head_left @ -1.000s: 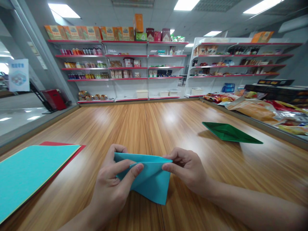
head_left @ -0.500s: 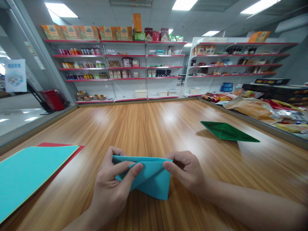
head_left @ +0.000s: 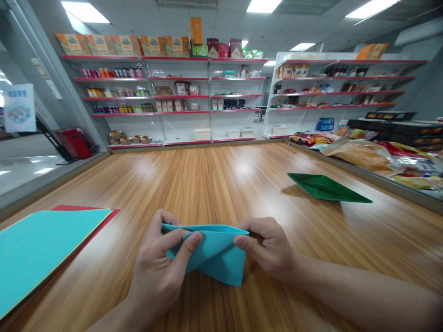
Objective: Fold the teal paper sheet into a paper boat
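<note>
Both hands hold a folded teal paper [head_left: 214, 256] just above the wooden table [head_left: 221, 184], near its front edge. My left hand [head_left: 161, 267] pinches the paper's left end between thumb and fingers. At the right end, my right hand [head_left: 268, 246] is closed on the top corner with thumb and forefinger. The paper's lower point hangs down toward the table.
A stack of coloured sheets [head_left: 41, 249], teal on top with red beneath, lies at the left. A folded green paper boat [head_left: 327, 188] rests at the right. Snack bags [head_left: 367, 154] fill a counter along the right edge. Store shelves [head_left: 173, 97] stand behind.
The paper's lower point has drawn up a little as both hands squeeze the fold. The hands have barely shifted.
</note>
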A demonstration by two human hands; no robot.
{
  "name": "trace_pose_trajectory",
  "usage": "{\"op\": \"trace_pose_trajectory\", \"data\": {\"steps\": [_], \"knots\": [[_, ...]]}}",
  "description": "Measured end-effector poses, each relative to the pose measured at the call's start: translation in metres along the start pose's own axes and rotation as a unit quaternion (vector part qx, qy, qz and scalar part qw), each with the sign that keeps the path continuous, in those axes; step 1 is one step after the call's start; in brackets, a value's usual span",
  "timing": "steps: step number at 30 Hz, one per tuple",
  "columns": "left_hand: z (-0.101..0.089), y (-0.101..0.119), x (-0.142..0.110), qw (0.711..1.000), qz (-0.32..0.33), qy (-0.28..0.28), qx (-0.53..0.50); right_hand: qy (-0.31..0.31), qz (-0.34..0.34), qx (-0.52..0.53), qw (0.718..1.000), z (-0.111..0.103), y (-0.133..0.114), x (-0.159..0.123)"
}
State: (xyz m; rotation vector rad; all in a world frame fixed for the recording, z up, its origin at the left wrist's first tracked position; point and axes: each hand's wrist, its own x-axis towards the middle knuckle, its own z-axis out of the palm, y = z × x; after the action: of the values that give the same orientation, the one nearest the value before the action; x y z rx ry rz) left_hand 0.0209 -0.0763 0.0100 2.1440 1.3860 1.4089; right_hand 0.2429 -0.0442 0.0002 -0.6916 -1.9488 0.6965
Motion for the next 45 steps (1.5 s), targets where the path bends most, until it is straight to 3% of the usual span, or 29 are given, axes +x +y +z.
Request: {"op": "trace_pose_trajectory", "data": {"steps": [7,22,28,40,45], "knots": [[0.0048,0.0013,-0.0005,0.999,0.021,0.029,-0.014,0.011,-0.071,-0.023,0.997,-0.0006,-0.0035,0.0017],[0.0079,0.0001,-0.0013,0.998,0.026,0.048,-0.019,0.019,-0.076,-0.059,0.995,0.0003,-0.0034,0.0011],[0.0067,-0.0003,-0.0012,0.998,0.039,0.038,-0.012,0.007,-0.101,-0.052,0.993,-0.0005,-0.0044,0.002],[0.005,0.0028,-0.001,0.999,0.034,0.025,-0.017,-0.011,-0.086,-0.048,0.995,-0.0005,-0.004,0.0015],[0.0058,0.0041,-0.002,0.999,0.032,0.025,-0.006,0.022,-0.087,-0.027,0.996,0.002,-0.002,0.0015]]}}
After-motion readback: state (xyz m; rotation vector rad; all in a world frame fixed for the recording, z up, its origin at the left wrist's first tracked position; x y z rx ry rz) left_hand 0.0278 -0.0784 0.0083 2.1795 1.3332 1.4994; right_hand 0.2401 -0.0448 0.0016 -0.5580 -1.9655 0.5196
